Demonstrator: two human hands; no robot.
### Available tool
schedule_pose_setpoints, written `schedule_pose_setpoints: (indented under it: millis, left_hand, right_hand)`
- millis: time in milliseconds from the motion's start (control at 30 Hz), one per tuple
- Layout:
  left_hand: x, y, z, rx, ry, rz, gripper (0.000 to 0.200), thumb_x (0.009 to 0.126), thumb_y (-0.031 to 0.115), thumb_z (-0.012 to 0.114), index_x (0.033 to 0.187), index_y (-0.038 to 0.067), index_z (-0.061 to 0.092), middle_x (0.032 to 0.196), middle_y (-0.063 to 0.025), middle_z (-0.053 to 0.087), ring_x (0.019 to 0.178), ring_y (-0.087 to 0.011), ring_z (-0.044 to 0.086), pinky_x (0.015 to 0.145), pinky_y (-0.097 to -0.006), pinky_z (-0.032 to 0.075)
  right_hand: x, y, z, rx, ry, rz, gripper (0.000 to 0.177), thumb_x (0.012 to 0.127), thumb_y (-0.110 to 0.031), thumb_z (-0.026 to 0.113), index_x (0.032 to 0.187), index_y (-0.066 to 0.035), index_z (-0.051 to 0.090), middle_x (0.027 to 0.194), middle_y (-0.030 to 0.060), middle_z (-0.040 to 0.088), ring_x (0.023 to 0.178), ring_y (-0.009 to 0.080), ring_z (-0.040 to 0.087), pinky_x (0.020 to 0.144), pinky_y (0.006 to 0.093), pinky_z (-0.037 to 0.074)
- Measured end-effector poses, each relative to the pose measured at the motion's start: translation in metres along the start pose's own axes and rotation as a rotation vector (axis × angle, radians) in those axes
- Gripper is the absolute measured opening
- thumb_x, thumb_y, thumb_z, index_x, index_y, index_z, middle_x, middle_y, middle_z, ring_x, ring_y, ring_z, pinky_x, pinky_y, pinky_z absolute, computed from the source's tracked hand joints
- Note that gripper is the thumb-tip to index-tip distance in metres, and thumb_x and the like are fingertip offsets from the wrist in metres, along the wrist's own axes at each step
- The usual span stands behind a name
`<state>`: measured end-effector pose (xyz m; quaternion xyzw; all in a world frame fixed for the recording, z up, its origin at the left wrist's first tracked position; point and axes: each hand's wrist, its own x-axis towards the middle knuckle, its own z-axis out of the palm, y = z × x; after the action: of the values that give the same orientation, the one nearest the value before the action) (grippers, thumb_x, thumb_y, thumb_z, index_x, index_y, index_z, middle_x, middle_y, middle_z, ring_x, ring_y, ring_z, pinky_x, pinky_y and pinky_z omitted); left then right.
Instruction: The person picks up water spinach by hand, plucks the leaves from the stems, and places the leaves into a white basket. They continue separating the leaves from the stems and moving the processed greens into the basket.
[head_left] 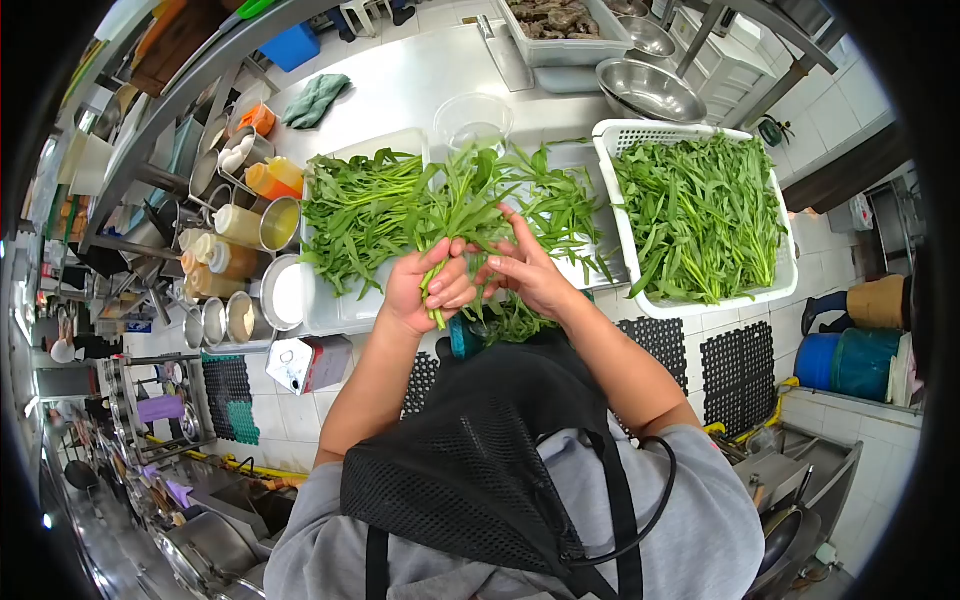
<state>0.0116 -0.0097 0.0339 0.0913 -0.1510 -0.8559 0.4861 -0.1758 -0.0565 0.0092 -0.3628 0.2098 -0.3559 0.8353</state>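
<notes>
"What's in the left hand [432, 288]?"

"A bunch of greens [462, 195]. The fingers are curled tightly round the stems, whose ends poke out below the fist, and the leaves fan out above it, a little blurred at the tips."

"And the right hand [530, 272]?"

"Loosely bent, fingers spread apart, right beside the bunch. The fingertips reach in among the leaves, but I can't tell whether they grip any."

"Where is the bunch, exactly?"

"In front of the person, above the near edge of the metal surface [410, 75], between two lots of the same greens. On the left, a pile [355, 205] lies in a clear tray [340, 318]. On the right, a bigger heap [700, 215] fills a white basket [607, 165]."

"What's between the bunch and the basket?"

"Loose leafy stalks [560, 205], spread out. Some more greens [515, 322] show below the hands, just above the black apron [520, 400]; I can't make out what carries them."

"And farther back?"

"A clear round bowl [472, 108] behind the bunch, a green cloth [316, 100] to the left, and a cleaver [508, 60] lying flat near the far edge."
</notes>
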Motion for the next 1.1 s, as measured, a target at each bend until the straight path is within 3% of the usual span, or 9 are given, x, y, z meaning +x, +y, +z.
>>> schedule_pose_setpoints:
  millis: [133, 200, 333, 667, 833, 900, 933, 1000, 1100]
  left_hand:
    - [-0.003, -0.004, -0.002, -0.074, -0.022, -0.015, 0.023, 0.101, 0.024, 0.036, 0.099, 0.006, 0.049, 0.054, 0.0016, 0.044, 0.039, -0.0091, 0.038, 0.049, -0.0251, 0.032]
    - [-0.004, -0.001, -0.001, -0.083, -0.03, -0.014, 0.023, 0.101, 0.024, 0.036, 0.099, 0.006, 0.049, 0.054, 0.0014, 0.044, 0.039, -0.0092, 0.039, 0.05, -0.0254, 0.032]
    - [-0.008, 0.011, -0.002, -0.059, -0.053, 0.043, 0.023, 0.101, 0.024, 0.035, 0.098, 0.006, 0.047, 0.054, 0.0011, 0.044, 0.039, -0.0097, 0.039, 0.05, -0.0256, 0.033]
    - [-0.014, 0.03, 0.004, 0.114, -0.088, 0.109, 0.022, 0.1, 0.024, 0.038, 0.096, 0.006, 0.049, 0.054, 0.0016, 0.044, 0.04, -0.0093, 0.039, 0.049, -0.0254, 0.031]
    - [-0.02, 0.036, 0.002, 0.368, 0.006, 0.271, 0.018, 0.095, 0.022, 0.052, 0.097, 0.005, 0.053, 0.056, 0.0012, 0.046, 0.041, -0.0097, 0.039, 0.048, -0.026, 0.029]
    - [-0.018, 0.029, 0.001, 0.377, 0.037, 0.285, 0.019, 0.094, 0.023, 0.056, 0.094, 0.004, 0.054, 0.06, -0.0014, 0.049, 0.05, -0.0137, 0.046, 0.054, -0.0283, 0.034]
    - [-0.012, 0.021, 0.002, 0.441, 0.139, 0.303, 0.018, 0.094, 0.024, 0.055, 0.087, 0.007, 0.054, 0.061, -0.0022, 0.05, 0.055, -0.0152, 0.047, 0.058, -0.0279, 0.036]
    - [-0.007, 0.018, -0.005, 0.457, 0.251, 0.293, 0.025, 0.094, 0.026, 0.055, 0.076, 0.009, 0.052, 0.071, -0.0079, 0.054, 0.071, -0.0224, 0.051, 0.07, -0.032, 0.041]
    - [-0.002, 0.012, -0.012, 0.433, 0.397, 0.324, 0.026, 0.095, 0.025, 0.054, 0.078, 0.007, 0.051, 0.076, -0.0091, 0.056, 0.076, -0.0241, 0.054, 0.074, -0.0352, 0.044]
  right_hand:
    - [0.016, 0.012, -0.021, -0.209, -0.035, -0.005, 0.042, 0.09, -0.008, 0.06, 0.127, -0.001, 0.042, 0.107, 0.0114, 0.062, 0.078, 0.014, 0.062, 0.066, 0.0277, 0.052]
    - [0.018, 0.017, -0.027, -0.354, 0.142, -0.156, 0.027, 0.092, -0.01, 0.058, 0.116, 0.0, 0.052, 0.095, 0.0094, 0.066, 0.071, 0.0128, 0.062, 0.063, 0.0257, 0.051]
    - [0.009, 0.004, -0.044, -0.389, 0.226, -0.128, 0.015, 0.093, -0.012, 0.057, 0.099, 0.001, 0.061, 0.08, 0.0088, 0.067, 0.066, 0.0118, 0.063, 0.063, 0.0257, 0.052]
    - [-0.01, -0.001, -0.07, -0.608, 0.498, -0.122, 0.014, 0.089, -0.012, 0.059, 0.09, 0.002, 0.064, 0.074, 0.0053, 0.066, 0.063, 0.011, 0.062, 0.061, 0.0244, 0.051]
    - [-0.043, -0.005, -0.098, -0.708, 0.292, 0.096, 0.013, 0.085, -0.009, 0.058, 0.089, 0.001, 0.065, 0.073, 0.0051, 0.066, 0.061, 0.01, 0.062, 0.058, 0.0257, 0.05]
    - [-0.056, -0.01, -0.097, -1.018, -0.039, 0.367, 0.016, 0.084, -0.014, 0.061, 0.09, 0.0, 0.065, 0.073, 0.007, 0.067, 0.061, 0.0154, 0.063, 0.06, 0.0291, 0.05]
    - [-0.059, -0.009, -0.089, -1.354, -0.096, 0.329, 0.02, 0.082, -0.021, 0.063, 0.085, -0.001, 0.063, 0.071, 0.0103, 0.066, 0.063, 0.0234, 0.062, 0.062, 0.0329, 0.05]
    - [-0.05, 0.006, -0.087, -1.346, 0.035, 0.251, 0.023, 0.082, -0.024, 0.064, 0.083, -0.001, 0.062, 0.071, 0.0118, 0.065, 0.065, 0.0258, 0.062, 0.063, 0.0343, 0.05]
    - [-0.037, 0.025, -0.064, -1.294, 0.239, 0.149, 0.027, 0.081, -0.028, 0.065, 0.078, -0.001, 0.06, 0.072, 0.0146, 0.063, 0.068, 0.0298, 0.063, 0.065, 0.0397, 0.05]
